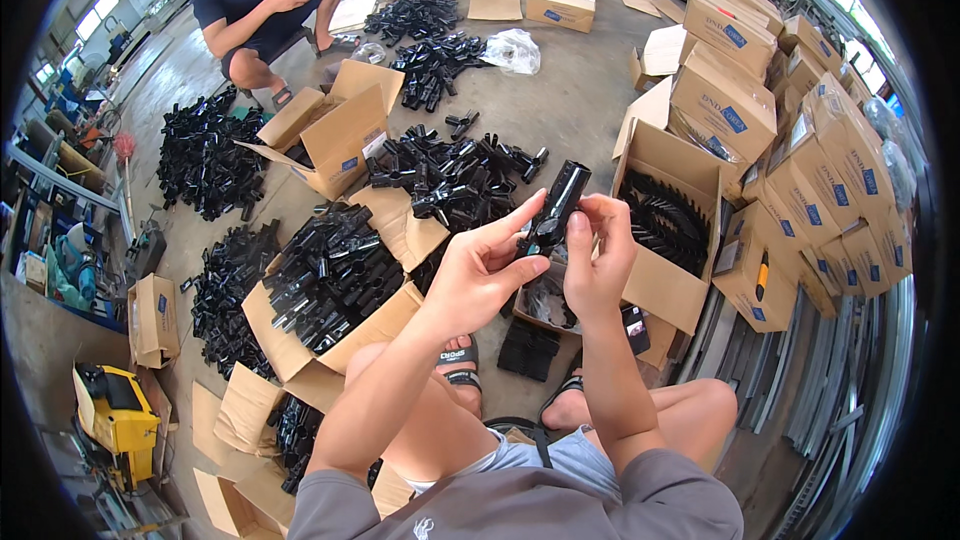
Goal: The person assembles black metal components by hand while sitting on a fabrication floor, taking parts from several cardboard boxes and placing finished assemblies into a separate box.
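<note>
Up in front of me, between both hands, is a glossy black tubular part (566, 192), tilted with its long end pointing away. My left hand (483, 275) is closed on its near end with thumb and fingers. At its right side, my right hand (601, 248) pinches the same part between thumb and fingers. A small fitting shows at the part's lower end, but the fingers partly hide it. Below the hands stands a small open box (545, 308) with clear plastic bags inside. Just beyond lies a heap of similar black parts (450, 175).
An open carton full of black parts (335, 280) stands left of my knees. To the right, another open carton (690, 290) holds neatly rowed black pieces. Stacked closed cartons (835, 185) and long metal profiles (800, 390) line the right side. A person (262, 10) sits at far left.
</note>
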Available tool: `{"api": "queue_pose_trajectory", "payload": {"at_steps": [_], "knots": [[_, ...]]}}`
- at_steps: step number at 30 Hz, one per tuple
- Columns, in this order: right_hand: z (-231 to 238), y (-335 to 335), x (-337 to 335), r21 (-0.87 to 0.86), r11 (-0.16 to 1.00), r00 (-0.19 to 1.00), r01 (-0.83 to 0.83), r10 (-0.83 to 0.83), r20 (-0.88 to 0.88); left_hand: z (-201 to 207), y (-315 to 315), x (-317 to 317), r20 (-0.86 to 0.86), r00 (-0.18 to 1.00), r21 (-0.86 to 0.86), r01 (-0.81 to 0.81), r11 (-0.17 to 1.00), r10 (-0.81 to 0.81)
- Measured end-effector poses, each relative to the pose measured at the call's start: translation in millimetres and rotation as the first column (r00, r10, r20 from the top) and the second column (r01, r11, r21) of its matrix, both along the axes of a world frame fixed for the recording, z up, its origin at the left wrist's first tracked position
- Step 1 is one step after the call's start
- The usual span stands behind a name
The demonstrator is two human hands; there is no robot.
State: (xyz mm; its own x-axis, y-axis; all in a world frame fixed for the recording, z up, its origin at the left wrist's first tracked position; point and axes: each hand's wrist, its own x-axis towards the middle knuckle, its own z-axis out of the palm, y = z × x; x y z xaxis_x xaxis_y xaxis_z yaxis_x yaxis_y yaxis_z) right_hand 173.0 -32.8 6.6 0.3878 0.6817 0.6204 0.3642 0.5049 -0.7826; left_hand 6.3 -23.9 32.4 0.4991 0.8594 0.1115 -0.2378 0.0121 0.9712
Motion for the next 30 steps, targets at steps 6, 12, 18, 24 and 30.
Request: {"api": "queue_pose_trajectory", "payload": {"at_steps": [6,12,18,24,30], "knots": [[-4.4,-1.3,12.4,-0.179,0.984,0.988,-0.007,0.034,0.149,9.6,-4.9,-2.4,-0.048,0.999,0.016,0.006,1.000,-0.005],[-8.5,2.8,-0.4,0.017,1.000,0.998,-0.017,0.017,-0.055,3.3,-1.7,1.7,0.011,1.000,0.003,-0.011,1.000,0.011],[-11.5,3.4,0.1,-0.125,0.992,1.000,0.018,-0.016,0.019,-2.6,-2.3,-1.3,-0.017,1.000,0.023,-0.010,1.000,0.011],[-12.1,8.0,-15.0,0.114,0.989,0.989,0.096,-0.082,-0.122,-4.8,-0.1,-1.8,-0.018,1.000,0.031,-0.019,0.999,0.019],[-9.3,9.1,-8.8,-0.014,0.992,0.991,0.129,-0.129,0.033,-2.5,0.8,4.4,-0.022,0.999,0.039,-0.033,0.999,0.033]]}}
